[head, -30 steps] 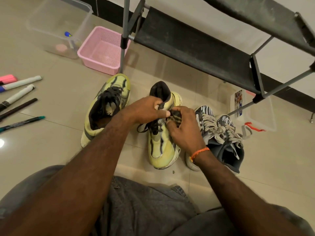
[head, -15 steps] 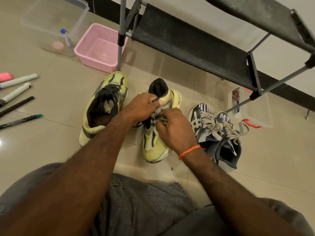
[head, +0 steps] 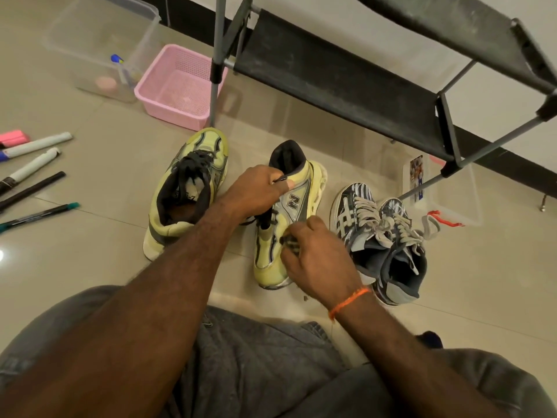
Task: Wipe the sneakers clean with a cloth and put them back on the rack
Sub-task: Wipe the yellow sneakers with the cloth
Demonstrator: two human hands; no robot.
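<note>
Two pale yellow sneakers stand on the tiled floor. The left yellow sneaker (head: 188, 191) lies untouched with its black laces loose. My left hand (head: 256, 191) grips the collar of the right yellow sneaker (head: 289, 212), tilting it so its side with the "N" logo shows. My right hand (head: 316, 260) presses a small dark patterned cloth (head: 291, 241) against that sneaker's toe side; most of the cloth is hidden under my fingers. A pair of dark blue and white sneakers (head: 382, 242) sits to the right. The black shoe rack (head: 346, 79) stands behind.
A pink basket (head: 177, 89) and a clear plastic bin (head: 99, 49) sit at the back left. Several markers and pens (head: 30, 173) lie on the floor at the left. A clear box (head: 443, 191) stands under the rack's right end. My knees fill the bottom.
My right hand has slid with the cloth from the laces down toward the toe. My left hand has turned the sneaker so its logo side faces up.
</note>
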